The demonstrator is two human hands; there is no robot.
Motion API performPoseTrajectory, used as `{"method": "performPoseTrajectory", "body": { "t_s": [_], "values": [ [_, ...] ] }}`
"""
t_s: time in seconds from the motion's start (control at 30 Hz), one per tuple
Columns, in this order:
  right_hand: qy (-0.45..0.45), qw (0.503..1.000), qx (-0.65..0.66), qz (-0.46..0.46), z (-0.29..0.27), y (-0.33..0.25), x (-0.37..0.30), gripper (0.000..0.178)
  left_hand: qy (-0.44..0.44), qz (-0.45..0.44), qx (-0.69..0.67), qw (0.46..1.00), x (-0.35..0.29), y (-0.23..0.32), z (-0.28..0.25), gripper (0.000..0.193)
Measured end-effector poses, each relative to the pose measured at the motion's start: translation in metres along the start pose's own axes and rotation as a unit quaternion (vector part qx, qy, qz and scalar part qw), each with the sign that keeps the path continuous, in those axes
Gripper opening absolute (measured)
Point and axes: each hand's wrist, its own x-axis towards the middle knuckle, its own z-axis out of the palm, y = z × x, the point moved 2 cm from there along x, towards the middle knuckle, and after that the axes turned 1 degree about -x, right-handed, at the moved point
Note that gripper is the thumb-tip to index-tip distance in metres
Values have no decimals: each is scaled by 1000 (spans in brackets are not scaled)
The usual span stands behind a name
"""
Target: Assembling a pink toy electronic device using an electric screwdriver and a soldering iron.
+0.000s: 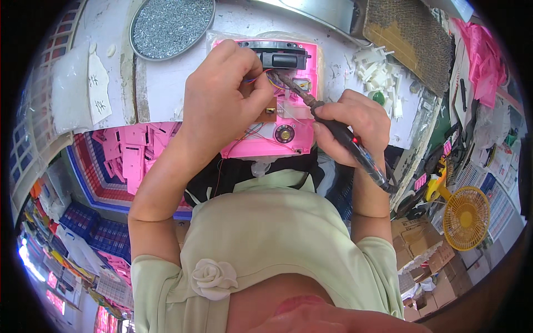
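A person's left hand (222,89) pinches thin, multicoloured wires (270,81) between closed thumb and fingertips, above an open pink plastic housing (261,146) at the near edge of a white worktable (161,83). The right hand (358,122) closes firmly round a black, pen-shaped soldering iron (360,152), its metal tip near the wires. At upper left sits a round metal tray (160,59) of small silvery pieces (172,25).

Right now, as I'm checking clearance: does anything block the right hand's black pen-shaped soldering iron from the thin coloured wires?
Nothing visible does; the iron ends at the wires, close beside the bare left hand.
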Motion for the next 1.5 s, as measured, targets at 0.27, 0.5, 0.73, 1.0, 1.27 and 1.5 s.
{"method": "performPoseTrajectory", "body": {
  "t_s": [0.27,0.5,0.73,1.0,1.27,1.5],
  "values": [
    [1,1000,-6,-7,-1,0,1,33,21,20,15,999,-2,-1,5,12],
    [8,1000,-5,2,0,0,0,33,35,38,27,998,-2,-2,7,13],
    [6,1000,0,4,-3,-1,-1,31,38,45,24,998,-2,-3,6,13],
    [0,1000,-3,17,-14,-6,-5,29,31,25,31,999,-2,-1,7,13],
    [64,997,18,46,-37,-8,-22,27,32,41,47,998,-2,-1,5,14],
    [99,991,19,86,-53,-6,-41,31,31,44,45,998,-11,15,-7,18]
  ]
}}
